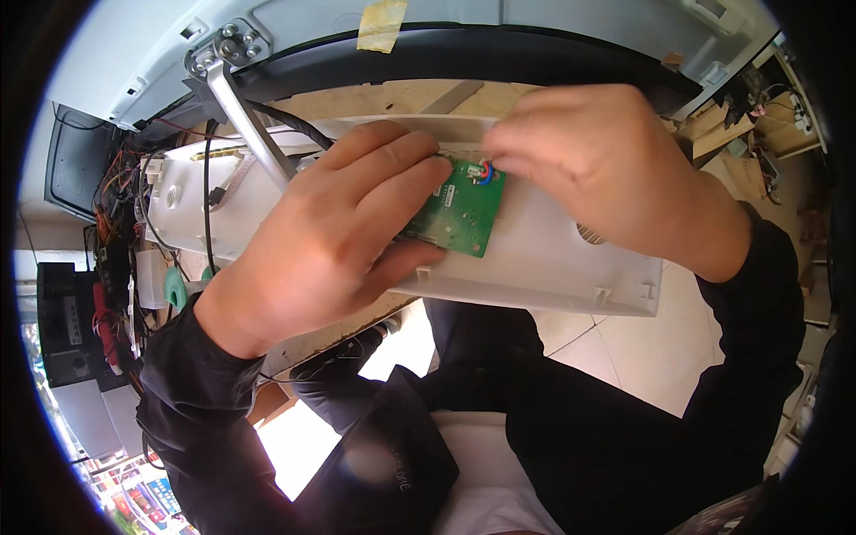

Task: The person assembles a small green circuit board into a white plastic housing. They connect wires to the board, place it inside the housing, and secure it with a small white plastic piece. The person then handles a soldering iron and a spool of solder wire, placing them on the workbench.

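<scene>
left hand [334,236] grips green circuit board [464,209] against white plastic panel [544,259]; right hand [593,174] pinches small connector [484,172] at board's top.

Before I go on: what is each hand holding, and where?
Left hand grips the green circuit board by its left edge; right hand pinches the small connector at its top corner.

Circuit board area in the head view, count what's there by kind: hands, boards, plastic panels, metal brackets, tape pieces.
Hands: 2, left hand and right hand, both on the board
Green circuit board: 1
White plastic panel under the board: 1
Metal bracket: 1
Yellow tape piece: 1
Total: 6
</scene>
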A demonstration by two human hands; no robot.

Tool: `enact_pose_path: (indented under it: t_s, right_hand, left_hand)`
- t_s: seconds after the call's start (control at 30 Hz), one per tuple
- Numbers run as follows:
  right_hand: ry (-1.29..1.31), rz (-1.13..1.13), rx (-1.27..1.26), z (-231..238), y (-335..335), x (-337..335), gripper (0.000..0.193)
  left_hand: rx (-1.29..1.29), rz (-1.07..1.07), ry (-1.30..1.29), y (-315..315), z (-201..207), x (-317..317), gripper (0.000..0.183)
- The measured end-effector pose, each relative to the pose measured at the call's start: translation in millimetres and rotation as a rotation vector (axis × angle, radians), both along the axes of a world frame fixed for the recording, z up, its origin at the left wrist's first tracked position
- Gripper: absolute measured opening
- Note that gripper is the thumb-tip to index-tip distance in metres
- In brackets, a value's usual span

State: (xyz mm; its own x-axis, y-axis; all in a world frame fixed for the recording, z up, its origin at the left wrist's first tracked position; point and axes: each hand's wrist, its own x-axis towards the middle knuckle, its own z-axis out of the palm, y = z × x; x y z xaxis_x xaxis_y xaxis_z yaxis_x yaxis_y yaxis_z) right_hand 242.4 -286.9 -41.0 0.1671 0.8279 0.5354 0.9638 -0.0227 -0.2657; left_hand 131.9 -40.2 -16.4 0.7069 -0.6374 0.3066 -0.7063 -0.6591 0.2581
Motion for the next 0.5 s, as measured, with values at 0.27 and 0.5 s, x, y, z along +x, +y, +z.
enact_pose_path:
  t_s: [0.27, 0.5]
  right_hand:
    - [-0.173, 0.084, -0.18, 11.5, -1.9, 4.4, 0.031]
    - [-0.188, 0.056, -0.136, 6.8, 1.5, -0.5, 0.032]
  left_hand:
    - [0.009, -0.034, 0.012, 2.2, 0.7, 1.6, 0.072]
    - [-0.004, -0.059, 0.022, 2.6, -2.4, 2.4, 0.071]
